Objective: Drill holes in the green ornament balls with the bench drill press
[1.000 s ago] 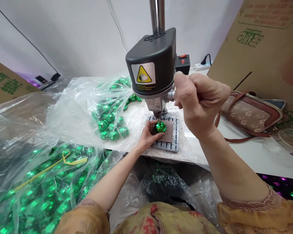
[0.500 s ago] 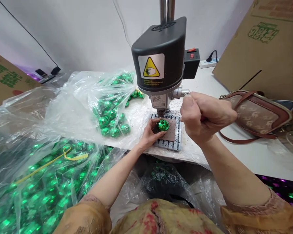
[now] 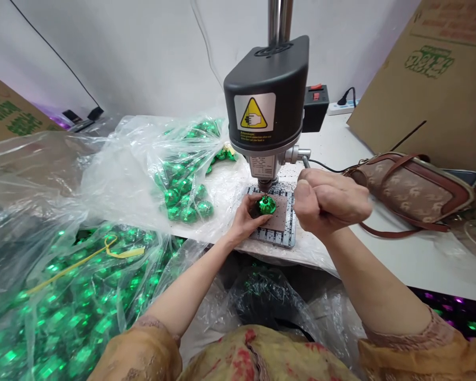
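Note:
A shiny green faceted ball point(image 3: 267, 205) sits on a small brown board point(image 3: 278, 218) on the slotted metal base point(image 3: 287, 233) of a bench drill press point(image 3: 267, 95). My left hand point(image 3: 249, 217) pinches the ball from its left side, thumb in front and fingers behind. The chuck point(image 3: 265, 185) is right above the ball, and the bit's tip meets or nearly meets its top; I cannot tell which. Closed in a fist, my right hand point(image 3: 330, 202) grips the feed lever point(image 3: 304, 159) at the drill's right side. Most of the lever is hidden by the fist.
Green balls point(image 3: 188, 203) lie under clear plastic left of the drill. A large clear bag of green balls point(image 3: 83, 296) fills the lower left. At right are a brown handbag point(image 3: 412, 190) and a cardboard box point(image 3: 428, 95). Dark shavings speckle the table point(image 3: 388, 254) around the base.
My right fist has come slightly down on the lever, baring more of its hub end. The left hand still holds the ball in place. The view has shifted a little.

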